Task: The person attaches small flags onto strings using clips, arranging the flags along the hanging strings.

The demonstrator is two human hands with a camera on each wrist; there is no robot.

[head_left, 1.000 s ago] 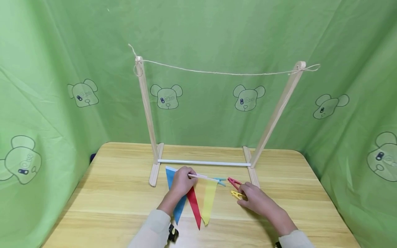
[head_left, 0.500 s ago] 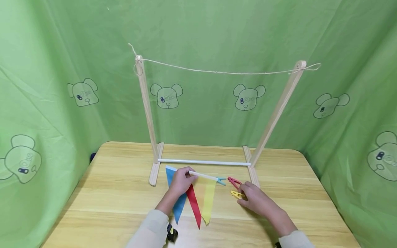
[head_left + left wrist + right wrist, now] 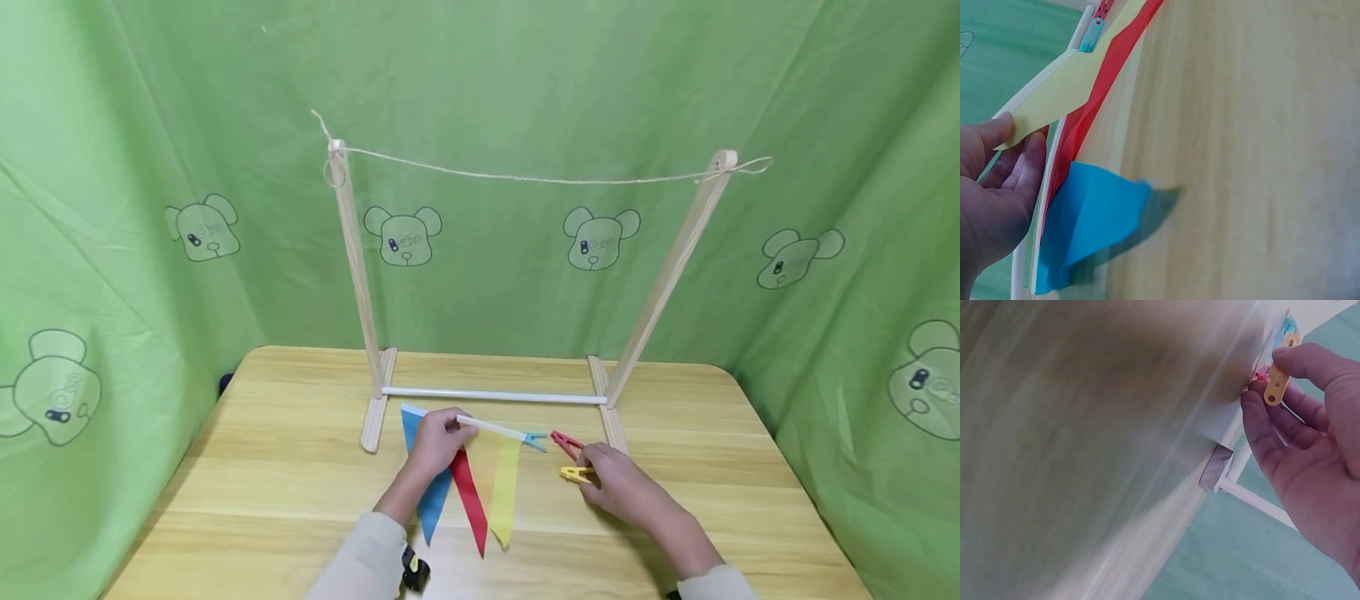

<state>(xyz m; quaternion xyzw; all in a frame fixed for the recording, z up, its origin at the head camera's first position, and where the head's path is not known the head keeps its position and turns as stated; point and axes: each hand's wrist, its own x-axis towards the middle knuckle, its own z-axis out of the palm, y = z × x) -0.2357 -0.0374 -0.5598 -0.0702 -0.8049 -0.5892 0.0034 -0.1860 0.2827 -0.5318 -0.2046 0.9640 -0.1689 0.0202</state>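
Observation:
My left hand [image 3: 437, 440] pinches the white top band of a yellow pennant flag [image 3: 1060, 94] between thumb and fingers. Below that hand lie a red pennant [image 3: 470, 500] and a blue pennant [image 3: 433, 508], partly covered by it. A light blue clothespin [image 3: 535, 441] sits at the yellow pennant's right end; I cannot tell if it grips the cloth. Between the thumb and fingers of my right hand [image 3: 618, 481] is a yellow clothespin [image 3: 1282, 372]. Just behind that clothespin is a red clothespin [image 3: 566, 443], close to the right fingertips.
Beyond the hands stands a wooden frame with a left post [image 3: 356, 267], a right post [image 3: 670, 279] and a white crossbar [image 3: 491, 395]. A thin string [image 3: 517, 177] is tied between the post tops. Green curtains [image 3: 480, 308] surround the wooden table [image 3: 247, 467].
The yellow pennant's white band has turned to show more of its face in my left hand. My right hand has shifted slightly, and the yellow clothespin's angle has changed a little.

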